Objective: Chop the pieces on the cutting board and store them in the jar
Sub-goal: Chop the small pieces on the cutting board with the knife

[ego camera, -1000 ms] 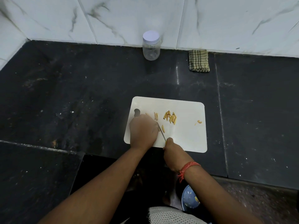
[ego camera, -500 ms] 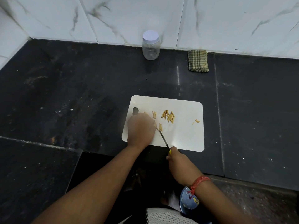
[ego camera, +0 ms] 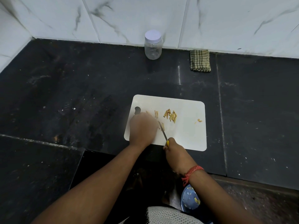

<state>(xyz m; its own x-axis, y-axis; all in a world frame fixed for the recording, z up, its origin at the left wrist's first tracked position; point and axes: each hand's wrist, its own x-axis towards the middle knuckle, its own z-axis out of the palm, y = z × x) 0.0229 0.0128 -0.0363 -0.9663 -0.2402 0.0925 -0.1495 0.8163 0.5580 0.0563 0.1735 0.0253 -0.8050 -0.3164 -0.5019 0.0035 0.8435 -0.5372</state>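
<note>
The right hand [ego camera: 174,148] has its grip clamped on the yellow handle of a small knife [ego camera: 163,131], whose thin blade runs up and to the left from that hand toward the left hand [ego camera: 143,127]. The left hand lies knuckles-up on the white cutting board [ego camera: 186,135], its fingers bent down over whatever it pins; what sits beneath them is hidden, so whether that grip pinches a piece or merely presses it cannot be told. Just right of the blade tip lie 1 or 2 pale yellow strips [ego camera: 162,126], long axes roughly parallel to the blade. Further right is the main heap of cut pieces [ego camera: 171,115], with a short pair [ego camera: 156,114] between heap and left hand, and a stray bit [ego camera: 199,120] near the board's right edge. The next cut turns on the blade crossing the pinned piece beside the left fingertips, the left hand being nearer. The jar [ego camera: 153,44], lid on, stands well apart at the back of the dark counter [ego camera: 80,94], beside a folded checked cloth [ego camera: 200,60].
</note>
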